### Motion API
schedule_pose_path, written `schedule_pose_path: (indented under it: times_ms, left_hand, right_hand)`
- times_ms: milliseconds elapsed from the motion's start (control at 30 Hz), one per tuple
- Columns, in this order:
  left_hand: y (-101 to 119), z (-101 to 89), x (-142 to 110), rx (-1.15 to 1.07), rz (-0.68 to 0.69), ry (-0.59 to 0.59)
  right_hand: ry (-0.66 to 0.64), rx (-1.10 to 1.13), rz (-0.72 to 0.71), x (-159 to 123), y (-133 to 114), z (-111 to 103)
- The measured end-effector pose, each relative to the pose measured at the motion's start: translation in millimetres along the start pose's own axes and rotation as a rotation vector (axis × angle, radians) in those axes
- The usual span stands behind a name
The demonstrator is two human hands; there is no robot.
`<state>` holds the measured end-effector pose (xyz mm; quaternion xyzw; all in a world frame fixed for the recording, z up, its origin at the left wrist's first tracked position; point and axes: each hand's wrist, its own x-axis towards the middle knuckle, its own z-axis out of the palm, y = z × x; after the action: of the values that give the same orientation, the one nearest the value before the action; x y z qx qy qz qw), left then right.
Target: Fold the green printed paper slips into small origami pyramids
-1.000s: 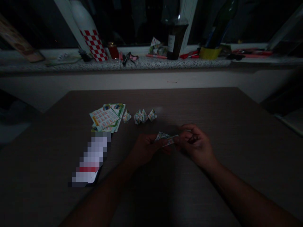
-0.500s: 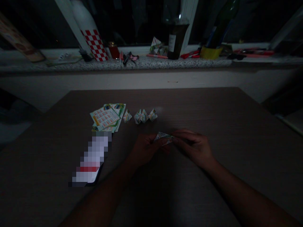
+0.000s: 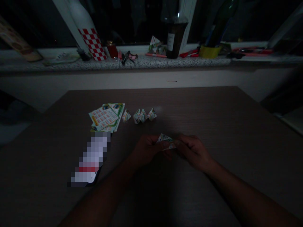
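Note:
Both my hands meet over the dark wooden table [image 3: 213, 107] and pinch one small folded piece of printed paper [image 3: 166, 141]. My left hand [image 3: 145, 151] grips its left side with closed fingers. My right hand [image 3: 193, 151] holds its right edge, fingers curled. Beyond my hands, several small folded paper pieces [image 3: 142, 116] sit in a row. A stack of printed paper sheets [image 3: 106, 117] lies to their left.
A blurred-out flat object [image 3: 91, 162] lies at the left, near the stack. Behind the table a stone windowsill [image 3: 146, 63] carries a red-and-white checkered bottle [image 3: 91, 37], a dark bottle [image 3: 174, 37], a yellow tape roll [image 3: 209, 52], pens and small clutter.
My right hand has flattened and drawn closer over the folded paper, its raised fingers now lowered. Both hands with the paper shifted slightly toward me.

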<state>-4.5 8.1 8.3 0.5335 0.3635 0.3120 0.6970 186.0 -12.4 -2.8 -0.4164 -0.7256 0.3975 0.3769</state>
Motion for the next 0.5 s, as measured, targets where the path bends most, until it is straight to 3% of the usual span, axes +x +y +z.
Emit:
schedule_pose_path:
  times_ms: [400,500]
  left_hand:
    - [-5.8,-7.5,2.9,-0.064,-0.009,0.023]
    - [-5.7,-9.4,4.1,-0.072,-0.017,0.078]
  right_hand:
    - [-0.015,0.232,0.102,3.6,4.2,-0.4]
    - [0.075,0.274,0.08,4.4,10.4,-2.8]
